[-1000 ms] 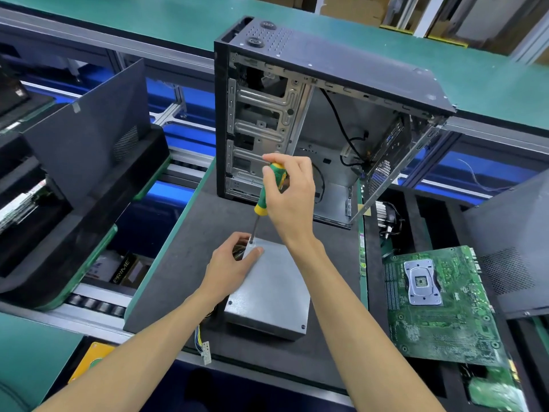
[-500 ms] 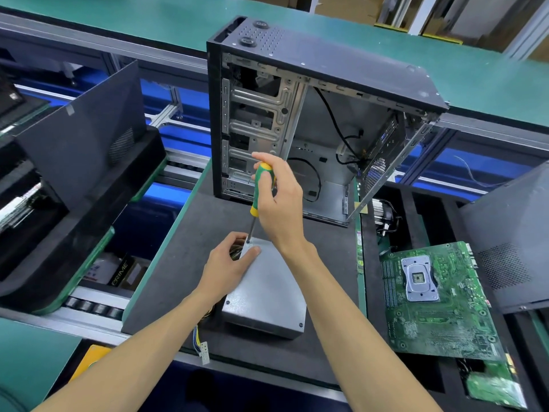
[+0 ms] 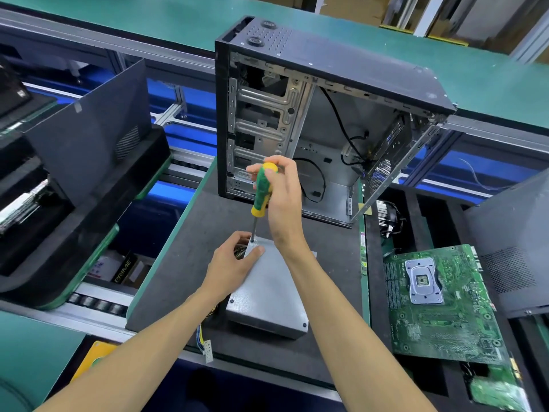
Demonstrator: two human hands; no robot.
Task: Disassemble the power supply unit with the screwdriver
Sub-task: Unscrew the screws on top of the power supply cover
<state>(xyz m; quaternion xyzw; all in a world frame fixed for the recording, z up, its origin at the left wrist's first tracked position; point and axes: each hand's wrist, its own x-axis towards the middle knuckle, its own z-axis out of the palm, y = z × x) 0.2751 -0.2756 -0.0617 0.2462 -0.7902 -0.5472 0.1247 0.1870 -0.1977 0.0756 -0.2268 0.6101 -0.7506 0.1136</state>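
In front of the open case, on the dark surface, lies the PSU, a stiff metal box, probably heavy, with smooth faces, best steadied at its edges. The left hand grips its far left corner, thumb on top. The right hand grips the screwdriver, tip at the screw there. A motherboard lies right of the PSU.
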